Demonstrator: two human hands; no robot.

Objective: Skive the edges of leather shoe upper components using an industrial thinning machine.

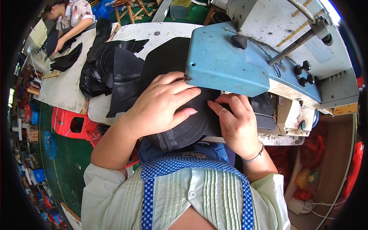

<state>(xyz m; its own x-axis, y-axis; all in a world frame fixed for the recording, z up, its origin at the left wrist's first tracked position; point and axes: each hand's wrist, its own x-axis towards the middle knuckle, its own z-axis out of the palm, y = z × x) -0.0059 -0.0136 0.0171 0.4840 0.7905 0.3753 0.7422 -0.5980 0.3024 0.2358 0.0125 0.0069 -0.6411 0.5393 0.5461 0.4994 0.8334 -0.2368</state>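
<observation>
A black leather-like piece (189, 126) with a curved, greyish lower edge lies beneath both hands, partly under the blue head of a bench machine (222, 61). My left hand (161, 101) rests on it with fingers stretched and spread, the fingertips close to the corner of the machine head. Right of it, my right hand (238, 119) has its thumb and index finger together at the piece's surface, just below the machine head. The machine head covers the spot where the piece passes under it.
Stacked black cut pieces (124, 67) lie on the white table (105, 109) to the left. A red plastic stool (69, 122) stands below the table edge. Another person (76, 19) handles black pieces at the far left. Knobs and a metal rod (293, 48) stick out of the machine.
</observation>
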